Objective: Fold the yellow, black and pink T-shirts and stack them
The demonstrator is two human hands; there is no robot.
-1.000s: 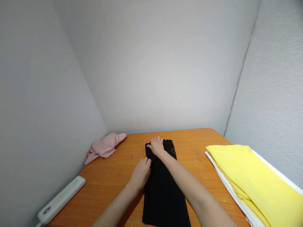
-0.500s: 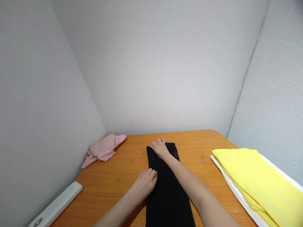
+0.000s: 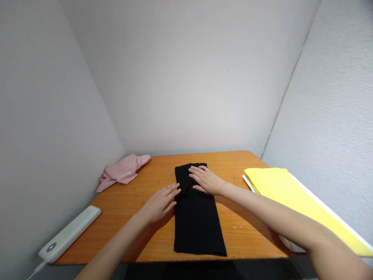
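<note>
Count: one black garment (image 3: 198, 217), one pink cloth (image 3: 122, 173), one yellow cloth (image 3: 285, 190), one white cloth (image 3: 248, 182) under the yellow one, one white device (image 3: 70, 233), one cable (image 3: 36, 268). Two hands, both the person's own. One orange wooden tabletop (image 3: 140, 233).

The black garment is folded into a long narrow strip. It lies flat at the middle of the tabletop, running from near the back wall to the front edge.

Left hand (image 3: 159, 202): grip wide open, fingers straight and slightly spread, palm down. It holds nothing. The fingertips touch the left edge of the black garment about a third of the way down from its far end. The palm is on or just above bare wood; cannot tell which.

Right hand (image 3: 205, 179): grip also fully open, fingers straight and together, laid flat on the far part of the black garment, pointing left. It pinches nothing and only presses on top. The forearm crosses in from the right, over the tabletop.

The pink cloth is crumpled in the back left corner, well apart from the hands. The yellow cloth lies flat on the white cloth along the right edge, against the wall. The white device is at the front left corner, and the cable runs off its near end.
</note>
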